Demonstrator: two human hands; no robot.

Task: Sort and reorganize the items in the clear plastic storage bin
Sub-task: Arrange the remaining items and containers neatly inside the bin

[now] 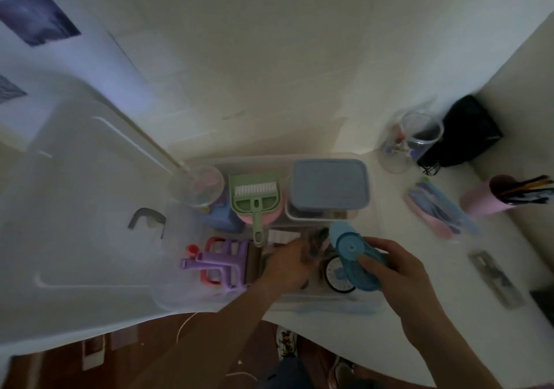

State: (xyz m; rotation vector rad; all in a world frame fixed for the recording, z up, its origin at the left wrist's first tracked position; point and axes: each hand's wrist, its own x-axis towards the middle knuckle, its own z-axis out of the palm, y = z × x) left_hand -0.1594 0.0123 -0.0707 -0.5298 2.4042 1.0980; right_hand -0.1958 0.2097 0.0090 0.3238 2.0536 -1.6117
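The job looks midway. In the clear bin (378, 208), a dustpan (254, 198) and lidded box (329, 184) sit at twelve o'clock. The right hand (398, 271) grips a blue gadget (356, 258) above the clock (337, 273); the left hand (287, 265) reaches in, its grasp blurred.

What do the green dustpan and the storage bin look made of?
Green dustpan: likely moulded plastic, matte, even pastel colour; white bristled brush lying in it. Storage bin: clear plastic, smooth, since the contents show through its walls.

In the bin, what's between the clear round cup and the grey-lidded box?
In the head view, a green plastic dustpan with its white-bristled brush lies between the cup and the box.
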